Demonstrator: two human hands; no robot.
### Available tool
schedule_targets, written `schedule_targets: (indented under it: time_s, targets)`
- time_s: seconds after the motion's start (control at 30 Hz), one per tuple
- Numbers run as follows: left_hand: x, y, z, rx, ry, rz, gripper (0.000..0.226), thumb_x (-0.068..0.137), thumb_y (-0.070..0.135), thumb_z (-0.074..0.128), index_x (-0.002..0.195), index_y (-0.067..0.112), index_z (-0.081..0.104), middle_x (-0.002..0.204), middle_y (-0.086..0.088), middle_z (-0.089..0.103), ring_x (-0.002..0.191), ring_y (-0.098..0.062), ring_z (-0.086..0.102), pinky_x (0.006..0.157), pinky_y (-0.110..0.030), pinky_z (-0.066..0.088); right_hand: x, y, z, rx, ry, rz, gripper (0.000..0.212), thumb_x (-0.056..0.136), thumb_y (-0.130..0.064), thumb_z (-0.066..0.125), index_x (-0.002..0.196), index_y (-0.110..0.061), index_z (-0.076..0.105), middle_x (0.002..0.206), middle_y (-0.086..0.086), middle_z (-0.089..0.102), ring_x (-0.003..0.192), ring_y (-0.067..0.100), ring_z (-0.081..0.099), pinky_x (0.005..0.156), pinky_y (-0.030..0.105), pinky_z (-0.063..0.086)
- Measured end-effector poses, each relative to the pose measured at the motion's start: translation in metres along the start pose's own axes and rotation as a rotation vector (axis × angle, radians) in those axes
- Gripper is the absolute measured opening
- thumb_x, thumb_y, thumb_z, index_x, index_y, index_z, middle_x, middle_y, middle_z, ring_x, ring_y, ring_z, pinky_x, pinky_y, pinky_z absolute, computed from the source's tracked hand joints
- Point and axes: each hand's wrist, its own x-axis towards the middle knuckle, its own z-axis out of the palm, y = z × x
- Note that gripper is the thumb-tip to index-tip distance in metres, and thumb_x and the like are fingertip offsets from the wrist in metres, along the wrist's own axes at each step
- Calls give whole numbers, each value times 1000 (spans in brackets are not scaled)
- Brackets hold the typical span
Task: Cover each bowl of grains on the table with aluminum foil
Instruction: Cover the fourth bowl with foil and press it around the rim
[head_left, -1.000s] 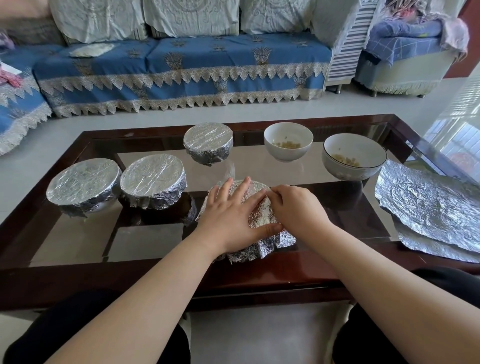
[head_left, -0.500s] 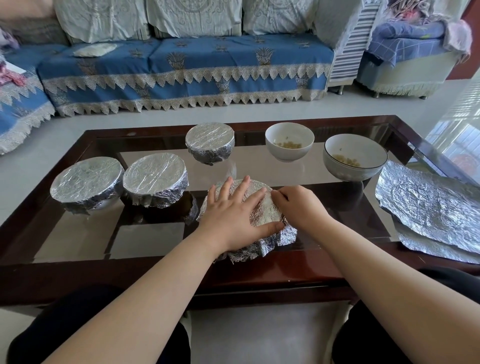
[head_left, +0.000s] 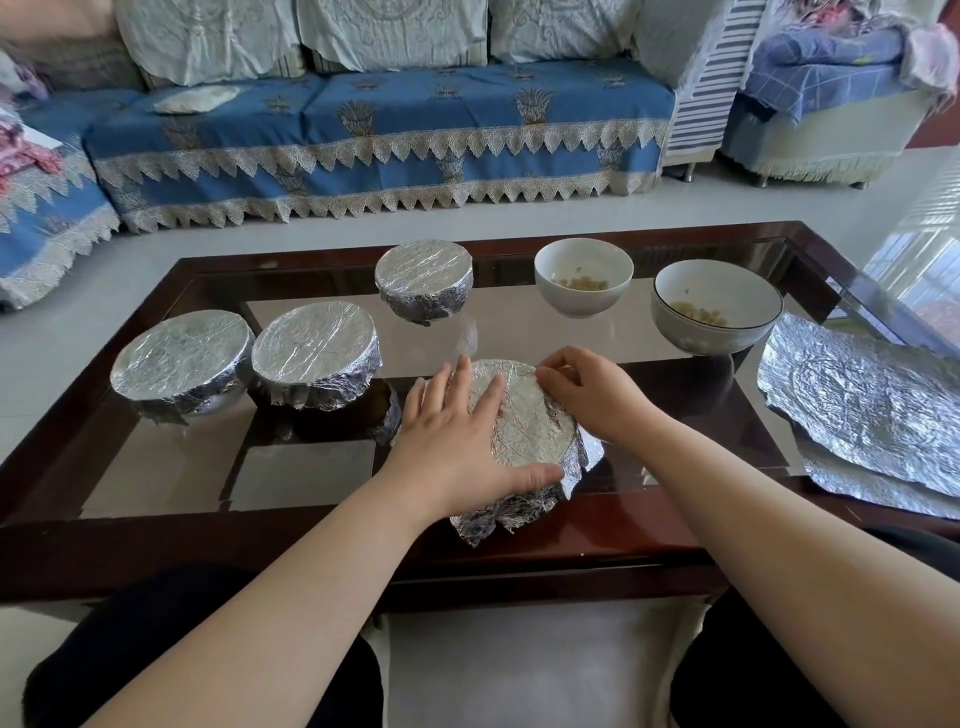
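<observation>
Knees: dark trousers at the bottom edge, either side of a pale strip of floor.
Left hand (head_left: 457, 441): lies flat with straight fingers on the left part of the foil top, thumb pressed along the near rim; it grasps nothing.
Right hand (head_left: 592, 395): fingers curled at the far right rim, pinching the foil edge there.
Near bowl (head_left: 524, 426): stands by the near edge of the tabletop (head_left: 156, 467), foil smooth across its mouth and crumpled down its sides; the bowl itself is hidden.
Spare foil (head_left: 862, 400): wrinkled sheets lie flat at the right end of the tabletop, one over another.
Left covered bowls: two side by side, the outer one (head_left: 182, 364) and the inner one (head_left: 317, 353), touching or nearly so, both wrapped.
Open bowl, right (head_left: 717, 306): dark-rimmed, pale grains in the bottom, uncovered, just beside the spare foil.
Open bowl, middle (head_left: 584, 275): white, a few grains inside, uncovered.
Far covered bowl (head_left: 423, 278): smaller, wrapped, left of the white bowl.
Sofa (head_left: 384, 130): blue cover with lace trim, beyond the table.
</observation>
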Motion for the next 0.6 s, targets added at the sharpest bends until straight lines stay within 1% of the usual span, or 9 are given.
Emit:
schedule_targets:
  time_s: [0.03, 0.13, 0.23, 0.27, 0.33, 0.4, 0.47, 0.5, 0.6]
  targets:
    - [0, 0, 1, -4, 2, 3, 123, 61, 100, 24, 158, 31, -10, 162, -7, -26, 149, -25, -25, 120, -49, -12, -1, 0, 1, 36, 3, 24, 21, 97, -39, 54, 96, -20, 61, 71, -10, 58, 63, 8, 51, 57, 27, 39]
    - [0, -1, 1, -21, 6, 5, 122, 63, 99, 25, 157, 31, -11, 162, -6, -28, 148, -24, -27, 119, -47, -11, -1, 3, 1, 201, -66, 128, 26, 98, -39, 53, 90, -15, 60, 62, -7, 47, 52, 9, 40, 51, 25, 32]
    - [0, -1, 2, -15, 10, 9, 121, 63, 100, 23, 157, 32, -12, 162, -5, -28, 148, -23, -27, 119, -47, -11, -2, 9, -7, 442, -218, 241, 24, 99, -37, 54, 85, -18, 58, 68, 0, 46, 56, 11, 39, 55, 26, 32]
    - [0, -1, 2, -15, 8, 10, 121, 63, 99, 23, 157, 32, -12, 162, -5, -28, 148, -23, -27, 119, -47, -10, -3, 12, -12, 523, -285, 262, 21, 99, -35, 55, 88, -18, 59, 73, 2, 48, 60, 12, 41, 58, 27, 33]
    - [-1, -1, 1, -16, 4, 11, 120, 64, 99, 24, 157, 32, -12, 162, -5, -28, 148, -23, -27, 119, -47, -10, -5, 20, -19, 652, -419, 286, 21, 98, -33, 57, 100, -13, 61, 88, 9, 54, 75, 19, 47, 71, 31, 40]
    - [-1, -1, 2, -19, 7, 8, 120, 64, 99, 25, 158, 31, -11, 162, -5, -27, 149, -23, -26, 119, -47, -10, -8, 25, -22, 759, -508, 291, 23, 97, -31, 57, 106, -11, 63, 94, 8, 62, 84, 22, 56, 81, 34, 46]
    - [-1, -1, 2, -22, 18, 10, 121, 64, 99, 26, 158, 31, -9, 163, -5, -25, 149, -23, -25, 120, -47, -8, -9, 28, -21, 904, -542, 298, 18, 98, -23, 54, 106, -11, 65, 94, 5, 69, 86, 20, 66, 83, 36, 54]
    - [-1, -2, 2, -24, 22, 11, 121, 64, 99, 26, 158, 31, -8, 163, -5, -25, 149, -23, -24, 120, -47, -8, -9, 28, -19, 975, -539, 306, 19, 98, -20, 53, 108, -10, 66, 94, 6, 70, 87, 20, 67, 84, 36, 55]
    - [-1, -1, 2, -26, 25, 12, 121, 64, 98, 27, 158, 31, -8, 163, -5, -24, 149, -23, -24, 120, -47, -8, -10, 29, -14, 1082, -527, 326, 21, 96, -16, 52, 102, -4, 68, 89, 8, 71, 81, 20, 68, 77, 33, 57]
